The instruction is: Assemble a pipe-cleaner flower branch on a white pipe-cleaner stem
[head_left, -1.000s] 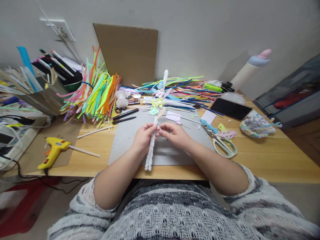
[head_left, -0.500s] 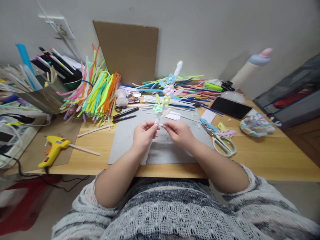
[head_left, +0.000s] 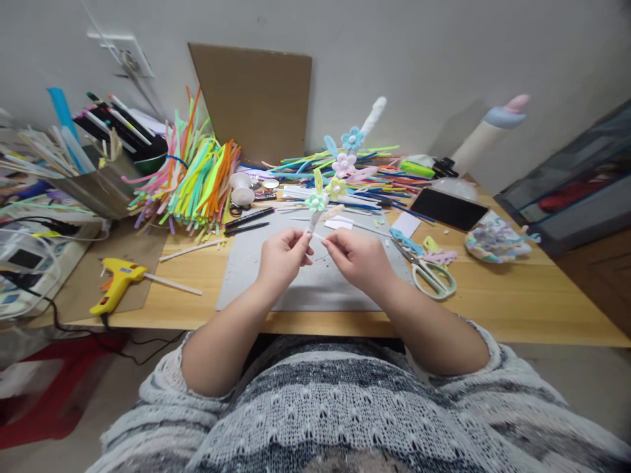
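Observation:
A flower stem [head_left: 311, 226] with a white fuzzy tip [head_left: 374, 114] leans up and to the right. Along it sit a blue flower [head_left: 353, 138], a pink flower [head_left: 344, 165], a yellow flower [head_left: 336, 190] and a mint-green flower [head_left: 316, 202], with small leaves. My left hand [head_left: 282, 258] pinches the lower stem between thumb and fingers. Just right of it, my right hand [head_left: 355, 257] is closed on the end of a thin white strip [head_left: 319, 237] running to the stem. Whether the strip is tape or pipe cleaner I cannot tell.
Below the hands lies a grey mat [head_left: 305, 289]. Scissors [head_left: 432, 276] and a phone [head_left: 448, 208] are on the right. A yellow glue gun [head_left: 118, 284] lies left. Bundled pipe cleaners [head_left: 202, 187] and a cardboard panel [head_left: 254, 98] stand behind.
The flower stem has swung its tip up and to the right. Both hands keep their pinches, and the right hand has shifted slightly right. The camera view has moved a little.

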Available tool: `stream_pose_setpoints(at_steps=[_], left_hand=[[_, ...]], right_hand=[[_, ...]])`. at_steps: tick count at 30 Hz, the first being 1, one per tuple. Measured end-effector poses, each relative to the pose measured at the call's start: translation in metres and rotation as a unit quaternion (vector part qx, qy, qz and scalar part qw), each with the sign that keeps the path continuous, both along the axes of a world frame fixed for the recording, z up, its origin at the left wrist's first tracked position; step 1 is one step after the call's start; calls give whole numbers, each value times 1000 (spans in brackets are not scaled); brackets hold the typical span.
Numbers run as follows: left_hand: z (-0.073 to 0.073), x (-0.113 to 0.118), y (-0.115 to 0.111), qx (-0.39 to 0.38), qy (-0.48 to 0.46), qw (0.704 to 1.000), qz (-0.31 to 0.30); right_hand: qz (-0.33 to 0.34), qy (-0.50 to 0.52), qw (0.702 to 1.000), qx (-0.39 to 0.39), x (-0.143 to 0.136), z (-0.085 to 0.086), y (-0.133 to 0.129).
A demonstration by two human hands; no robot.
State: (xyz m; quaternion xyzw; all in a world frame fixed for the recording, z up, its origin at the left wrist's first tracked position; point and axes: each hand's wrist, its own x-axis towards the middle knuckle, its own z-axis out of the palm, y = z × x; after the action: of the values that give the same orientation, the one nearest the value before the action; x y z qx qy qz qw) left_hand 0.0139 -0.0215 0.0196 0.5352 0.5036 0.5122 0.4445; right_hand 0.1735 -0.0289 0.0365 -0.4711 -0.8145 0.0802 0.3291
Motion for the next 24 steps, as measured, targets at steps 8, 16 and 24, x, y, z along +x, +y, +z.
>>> stream_pose_setpoints(at_steps=[8,16,24], left_hand=[[15,-7,0,210,316,922,72],[28,-27,-13,258,323,904,-107],[33,-44,-18,310,284,895,-147]], right_hand=[[22,-177,974,138,-6,21,-11],[195,-67,976,68,-5,75,29],[243,-67,953,-167,-6,77,47]])
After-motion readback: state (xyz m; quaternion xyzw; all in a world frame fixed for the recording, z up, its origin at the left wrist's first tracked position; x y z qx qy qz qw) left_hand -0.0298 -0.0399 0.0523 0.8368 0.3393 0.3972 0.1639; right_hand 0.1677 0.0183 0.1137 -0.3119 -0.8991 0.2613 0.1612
